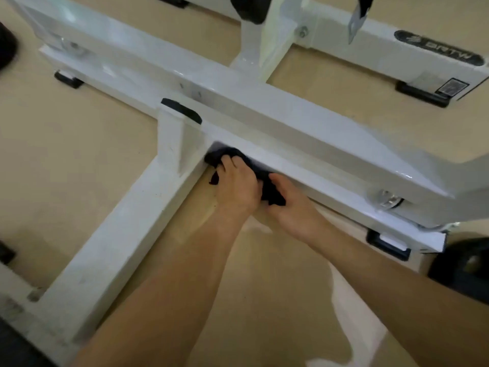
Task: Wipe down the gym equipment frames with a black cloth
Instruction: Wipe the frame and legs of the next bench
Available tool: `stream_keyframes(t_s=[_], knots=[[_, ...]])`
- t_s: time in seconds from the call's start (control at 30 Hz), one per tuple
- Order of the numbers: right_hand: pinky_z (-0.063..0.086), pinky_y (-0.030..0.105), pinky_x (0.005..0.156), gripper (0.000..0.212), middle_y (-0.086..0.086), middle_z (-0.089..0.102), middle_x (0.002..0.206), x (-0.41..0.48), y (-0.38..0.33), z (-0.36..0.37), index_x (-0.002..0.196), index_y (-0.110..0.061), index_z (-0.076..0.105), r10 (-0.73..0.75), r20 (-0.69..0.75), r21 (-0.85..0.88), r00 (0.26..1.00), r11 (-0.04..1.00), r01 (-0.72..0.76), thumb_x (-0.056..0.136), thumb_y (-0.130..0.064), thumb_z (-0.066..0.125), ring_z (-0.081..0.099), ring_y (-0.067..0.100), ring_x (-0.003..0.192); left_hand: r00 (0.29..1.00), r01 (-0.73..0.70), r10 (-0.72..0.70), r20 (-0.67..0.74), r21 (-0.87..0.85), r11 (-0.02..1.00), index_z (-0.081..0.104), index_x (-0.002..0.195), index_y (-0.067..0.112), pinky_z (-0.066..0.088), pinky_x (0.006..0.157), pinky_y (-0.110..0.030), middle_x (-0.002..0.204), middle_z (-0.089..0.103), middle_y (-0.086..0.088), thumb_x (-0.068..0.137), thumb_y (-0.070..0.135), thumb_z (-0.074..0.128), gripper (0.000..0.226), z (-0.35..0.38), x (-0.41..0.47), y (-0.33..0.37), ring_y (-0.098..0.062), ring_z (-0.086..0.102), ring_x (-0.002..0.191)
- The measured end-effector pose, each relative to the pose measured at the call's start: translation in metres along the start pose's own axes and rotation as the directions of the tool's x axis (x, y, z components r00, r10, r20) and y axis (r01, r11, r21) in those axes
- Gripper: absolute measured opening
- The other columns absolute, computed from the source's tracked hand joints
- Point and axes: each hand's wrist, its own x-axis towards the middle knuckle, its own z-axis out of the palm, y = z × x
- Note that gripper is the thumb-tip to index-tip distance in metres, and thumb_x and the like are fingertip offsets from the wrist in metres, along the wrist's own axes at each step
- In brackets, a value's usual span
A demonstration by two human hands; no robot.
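Note:
A white gym machine frame [264,120] lies low over a tan floor, with a long beam running from upper left to lower right and a second beam [111,234] branching toward me. A crumpled black cloth [267,186] is pressed against the lower side face of the long beam, close to the inner corner where the beams meet. My left hand [238,186] lies on the cloth's left part with fingers curled over it. My right hand [293,205] grips the cloth's right end against the beam. Most of the cloth is hidden under both hands.
Black rubber feet [387,245] sit under the frame ends. A black end cap [182,111] tops a short upright post. A bolt [390,201] shows on the beam's right part. A second white beam with a dark logo plate [439,47] runs at the back right. A dark round object [465,266] lies at the right edge.

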Motion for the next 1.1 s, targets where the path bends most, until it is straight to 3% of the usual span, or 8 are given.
stream_keyframes(t_s=[0.07, 0.17, 0.3, 0.43, 0.53, 0.77, 0.97, 1.1], knots=[[0.047, 0.017, 0.081, 0.055, -0.013, 0.057, 0.112, 0.026, -0.020, 0.011, 0.128, -0.026, 0.045, 0.011, 0.112, -0.091, 0.994, 0.996, -0.001, 0.075, -0.025, 0.058, 0.055, 0.010, 0.102, 0.999, 0.042, -0.042, 0.009, 0.006, 0.999, 0.035, 0.128, -0.008, 0.042, 0.096, -0.035, 0.131, 0.039, -0.020, 0.093, 0.023, 0.053, 0.050, -0.008, 0.012, -0.023, -0.032, 0.044, 0.119], [0.049, 0.038, 0.096, 0.078, -0.003, 0.055, 0.130, 0.052, -0.034, 0.031, 0.143, -0.029, 0.036, 0.038, 0.163, -0.101, 0.986, 0.995, -0.022, 0.071, -0.006, 0.055, 0.052, 0.020, 0.118, 0.998, -0.038, 0.039, 0.050, -0.022, 0.999, 0.028, 0.138, -0.005, 0.038, 0.099, -0.033, 0.137, 0.035, -0.019, 0.088, 0.017, 0.058, 0.063, -0.007, 0.004, -0.038, -0.031, 0.042, 0.125], [0.038, 0.042, 0.109, 0.098, 0.001, 0.033, 0.152, 0.062, -0.045, 0.051, 0.152, -0.034, 0.013, 0.078, 0.286, -0.108, 0.955, 0.993, -0.049, 0.070, 0.003, 0.050, 0.034, 0.023, 0.137, 0.995, -0.100, 0.100, 0.000, -0.029, 0.995, 0.035, 0.141, -0.004, 0.039, 0.093, -0.037, 0.123, 0.051, -0.017, 0.088, 0.017, 0.055, 0.061, -0.007, -0.027, -0.066, -0.032, 0.043, 0.121], [0.032, 0.032, 0.113, 0.066, 0.005, 0.043, 0.147, 0.052, -0.049, 0.087, 0.149, -0.019, 0.032, -0.020, 0.328, 0.027, 0.945, 1.000, 0.012, 0.088, 0.005, 0.046, 0.040, 0.020, 0.135, 0.999, -0.024, 0.025, 0.021, -0.036, 0.999, 0.050, 0.130, 0.001, 0.048, 0.084, -0.034, 0.119, 0.056, -0.015, 0.087, 0.009, 0.051, 0.043, -0.021, -0.061, -0.092, -0.029, 0.056, 0.106], [0.044, 0.032, 0.102, 0.044, 0.009, 0.060, 0.125, 0.040, -0.047, 0.107, 0.134, -0.011, 0.050, -0.055, 0.273, -0.002, 0.960, 0.998, 0.058, 0.091, -0.002, 0.050, 0.055, 0.022, 0.117, 0.998, 0.024, -0.023, 0.050, -0.020, 1.000, 0.059, 0.116, 0.002, 0.050, 0.073, -0.035, 0.114, 0.059, -0.014, 0.086, 0.005, 0.058, 0.030, -0.034, -0.077, -0.105, -0.029, 0.061, 0.095], [0.054, 0.037, 0.086, 0.018, 0.000, 0.069, 0.097, 0.051, -0.052, 0.065, 0.105, -0.017, 0.065, -0.030, -0.158, 0.001, 0.987, 1.000, 0.031, 0.088, -0.019, 0.061, 0.065, 0.018, 0.090, 0.994, -0.103, 0.107, -0.009, 0.205, 0.973, 0.048, 0.113, 0.010, 0.040, 0.063, -0.029, 0.115, 0.050, -0.008, 0.091, 0.013, 0.053, 0.022, -0.055, -0.027, -0.078, -0.023, 0.048, 0.107], [0.049, 0.032, 0.064, 0.023, 0.001, 0.063, 0.072, 0.027, -0.069, 0.073, 0.078, -0.013, 0.064, -0.169, 0.014, -0.277, 0.986, 0.946, 0.166, 0.087, -0.034, 0.065, 0.060, 0.016, 0.069, 0.997, 0.017, -0.036, 0.071, 0.253, 0.967, 0.051, 0.098, 0.013, 0.035, 0.061, -0.031, 0.096, 0.049, -0.004, 0.087, 0.014, 0.056, 0.012, -0.083, -0.045, -0.123, -0.023, 0.053, 0.082], [0.047, 0.028, 0.069, 0.011, -0.001, 0.057, 0.092, 0.022, -0.092, 0.095, 0.103, -0.017, 0.057, -0.307, -0.038, -0.357, 0.951, 0.893, 0.274, 0.093, -0.018, 0.053, 0.055, 0.014, 0.078, 0.985, 0.168, -0.170, -0.004, 0.189, 0.968, 0.054, 0.098, 0.006, 0.042, 0.074, -0.037, 0.106, 0.050, -0.013, 0.082, 0.014, 0.054, 0.018, -0.102, -0.037, -0.155, -0.031, 0.046, 0.100]])
